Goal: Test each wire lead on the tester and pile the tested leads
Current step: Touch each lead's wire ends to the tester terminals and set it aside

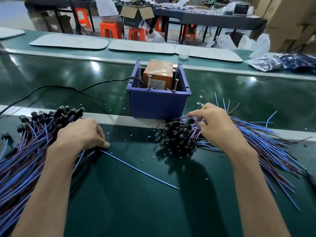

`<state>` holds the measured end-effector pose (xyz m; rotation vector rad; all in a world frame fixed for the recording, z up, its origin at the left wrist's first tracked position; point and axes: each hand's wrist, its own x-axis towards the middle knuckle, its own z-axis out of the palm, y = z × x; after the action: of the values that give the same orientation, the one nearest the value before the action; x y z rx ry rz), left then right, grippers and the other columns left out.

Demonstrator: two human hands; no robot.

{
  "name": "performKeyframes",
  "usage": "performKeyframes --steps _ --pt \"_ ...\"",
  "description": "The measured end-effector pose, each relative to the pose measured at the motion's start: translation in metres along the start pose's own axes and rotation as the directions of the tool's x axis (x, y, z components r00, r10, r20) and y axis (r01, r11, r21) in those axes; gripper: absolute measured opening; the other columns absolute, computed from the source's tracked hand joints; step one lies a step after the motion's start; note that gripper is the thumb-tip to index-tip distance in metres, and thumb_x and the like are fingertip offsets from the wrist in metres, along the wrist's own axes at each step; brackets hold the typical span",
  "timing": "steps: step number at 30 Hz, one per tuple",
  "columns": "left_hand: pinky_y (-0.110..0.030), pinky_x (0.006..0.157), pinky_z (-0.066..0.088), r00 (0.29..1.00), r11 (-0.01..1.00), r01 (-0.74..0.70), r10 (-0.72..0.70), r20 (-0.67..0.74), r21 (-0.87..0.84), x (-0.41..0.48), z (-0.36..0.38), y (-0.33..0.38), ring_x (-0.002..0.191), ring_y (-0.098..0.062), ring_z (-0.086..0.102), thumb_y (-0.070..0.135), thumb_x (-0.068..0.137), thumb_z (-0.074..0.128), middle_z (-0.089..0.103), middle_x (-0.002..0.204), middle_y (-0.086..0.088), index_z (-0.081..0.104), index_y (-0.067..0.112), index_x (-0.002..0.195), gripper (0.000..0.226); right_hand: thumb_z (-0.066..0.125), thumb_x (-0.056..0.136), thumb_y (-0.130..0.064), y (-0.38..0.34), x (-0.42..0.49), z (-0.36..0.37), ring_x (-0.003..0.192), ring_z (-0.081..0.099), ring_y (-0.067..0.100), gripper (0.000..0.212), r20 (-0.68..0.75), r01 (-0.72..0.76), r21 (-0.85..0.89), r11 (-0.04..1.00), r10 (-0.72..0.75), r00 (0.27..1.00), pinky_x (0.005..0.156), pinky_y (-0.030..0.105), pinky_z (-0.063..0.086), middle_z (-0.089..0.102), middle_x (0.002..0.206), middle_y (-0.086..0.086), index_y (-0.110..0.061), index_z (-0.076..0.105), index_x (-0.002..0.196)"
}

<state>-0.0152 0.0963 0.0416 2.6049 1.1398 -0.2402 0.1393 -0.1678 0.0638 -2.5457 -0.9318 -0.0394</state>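
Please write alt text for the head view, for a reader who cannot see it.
The right hand pinches a lead at the right pile; the left hand rests on the left pile. Behind them, a blue bin holds the orange tester.

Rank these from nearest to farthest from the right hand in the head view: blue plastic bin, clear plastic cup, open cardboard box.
1. Blue plastic bin, just left of the right hand.
2. Clear plastic cup, beyond the bin.
3. Open cardboard box, far back among orange stools.
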Motion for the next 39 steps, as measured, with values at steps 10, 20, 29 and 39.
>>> performKeyframes --steps 10,20,29,39 --pt "-0.009 0.062 0.048 0.821 0.523 -0.557 0.467 -0.329 -0.645 -0.048 -0.030 0.055 0.062 -0.005 0.067 0.027 0.079 0.073 0.066 0.074 -0.006 0.070 0.023 0.077 0.005 0.067 0.088 -0.023 -0.032 -0.016 -0.020 0.075 0.060 0.008 0.032 0.013 0.193 0.448 0.873 -0.222 0.975 0.071 0.009 0.042 0.065 0.087 -0.010 -0.020 0.064 0.120" --pt "-0.027 0.076 0.057 0.826 0.250 -0.488 0.442 -0.349 -0.836 -0.067 -0.012 0.098 0.071 -0.009 0.068 0.040 0.081 0.062 0.067 0.069 0.009 0.062 0.025 0.101 0.025 0.068 0.087 -0.005 -0.040 -0.016 -0.015 0.075 0.072 0.009 0.014 -0.007 0.156 0.659 0.735 -0.202 0.979 0.082 0.033 0.057 0.074 0.082 0.004 -0.019 0.071 0.091" --pt "-0.013 0.053 0.050 0.931 0.385 -0.128 0.365 0.023 -0.914 -0.066 -0.006 0.104 0.064 -0.016 0.072 0.046 0.096 0.045 0.073 0.095 -0.007 0.004 0.024 0.154 0.074 0.062 0.091 -0.018 -0.045 -0.017 -0.020 0.085 0.068 0.000 0.011 -0.119 0.185 0.713 0.676 -0.143 0.982 0.081 0.014 0.049 0.076 0.089 -0.008 -0.015 0.069 0.098" --pt "-0.010 0.052 0.049 0.966 0.270 -0.259 0.067 -0.250 -0.927 -0.046 -0.008 0.092 0.060 0.003 0.066 0.017 0.099 0.049 0.060 0.091 0.012 -0.006 0.017 0.152 0.076 0.050 0.092 -0.026 -0.049 -0.022 -0.030 0.072 0.065 0.003 0.024 -0.150 0.236 0.803 0.547 -0.198 0.969 0.076 0.010 0.044 0.073 0.072 -0.005 -0.007 0.065 0.097"
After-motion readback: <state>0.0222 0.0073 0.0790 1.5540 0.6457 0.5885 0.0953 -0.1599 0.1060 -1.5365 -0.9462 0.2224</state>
